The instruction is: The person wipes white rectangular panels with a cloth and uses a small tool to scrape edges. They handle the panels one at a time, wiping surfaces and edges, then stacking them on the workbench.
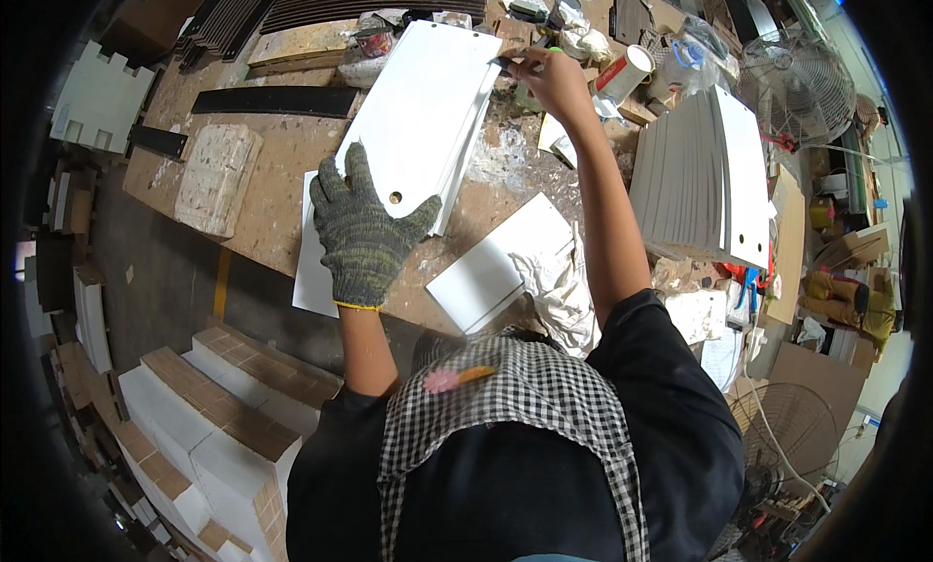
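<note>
- The left hand (367, 233), in a dark green-grey knitted glove with a yellow cuff edge, lies with fingers spread on the near end of a long white flat panel (418, 115).
- That panel tops other white panels on the stained brown wooden workbench (280, 158); uneven pressure from the glove could make it slide or swivel.
- The bare right hand (552, 84) pinches a small dark object (502, 63) at the panel's far right corner; its kind is unclear. If hard, it could scratch the white face through a slip.
- The right forearm passes near a row of upright white panels (680, 178); an outward elbow swing could topple some.
</note>
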The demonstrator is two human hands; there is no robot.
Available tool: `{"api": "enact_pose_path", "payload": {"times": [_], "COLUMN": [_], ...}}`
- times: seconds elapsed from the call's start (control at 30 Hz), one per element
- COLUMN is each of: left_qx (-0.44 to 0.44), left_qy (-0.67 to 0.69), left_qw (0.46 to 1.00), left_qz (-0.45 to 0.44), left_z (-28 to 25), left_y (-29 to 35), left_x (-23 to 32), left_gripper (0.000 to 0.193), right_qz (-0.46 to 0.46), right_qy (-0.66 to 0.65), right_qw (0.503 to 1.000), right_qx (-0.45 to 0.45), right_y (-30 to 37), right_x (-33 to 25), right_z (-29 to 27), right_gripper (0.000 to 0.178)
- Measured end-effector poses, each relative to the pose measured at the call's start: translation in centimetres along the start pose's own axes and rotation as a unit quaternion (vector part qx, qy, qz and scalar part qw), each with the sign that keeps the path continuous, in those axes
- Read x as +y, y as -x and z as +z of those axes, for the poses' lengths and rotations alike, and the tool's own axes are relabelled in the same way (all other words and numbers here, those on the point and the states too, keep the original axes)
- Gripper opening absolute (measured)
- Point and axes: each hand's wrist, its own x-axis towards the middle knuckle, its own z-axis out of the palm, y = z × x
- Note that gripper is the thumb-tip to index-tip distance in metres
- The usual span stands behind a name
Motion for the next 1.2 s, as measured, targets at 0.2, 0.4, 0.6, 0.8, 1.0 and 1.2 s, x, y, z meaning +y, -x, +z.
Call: {"api": "enact_pose_path", "payload": {"times": [0.2, 0.4, 0.6, 0.8, 1.0, 1.2], "left_qx": [0.006, 0.009, 0.002, -0.008, 0.000, -0.007], "left_qy": [-0.009, -0.007, 0.000, -0.002, -0.007, -0.005], "left_qw": [1.000, 1.000, 1.000, 1.000, 1.000, 1.000], "left_qz": [0.003, 0.004, 0.000, -0.007, 0.001, -0.005], "left_z": [0.2, 0.4, 0.3, 0.1, 0.5, 0.4], "left_y": [-0.1, 0.0, -0.1, -0.2, 0.1, -0.3], "left_x": [0.0, -0.1, -0.2, 0.1, -0.3, -0.2], "left_gripper": [0.116, 0.117, 0.119, 0.119, 0.118, 0.118], "right_qz": [-0.001, 0.032, -0.007, 0.007, 0.034, 0.005], "right_qy": [0.030, 0.006, 0.031, 0.009, -0.031, -0.010], "right_qw": [1.000, 0.999, 0.999, 1.000, 0.999, 1.000], "right_qx": [-0.005, 0.029, -0.014, -0.020, -0.022, -0.027], "right_y": [-0.3, 0.1, 0.4, 0.2, 1.2, 1.3], "right_x": [-0.1, -1.4, -0.5, 0.1, -1.3, -1.3], "right_z": [0.1, -0.2, -0.2, 0.1, -0.3, -0.3], "right_gripper": [0.028, 0.025, 0.028, 0.027, 0.027, 0.027]}}
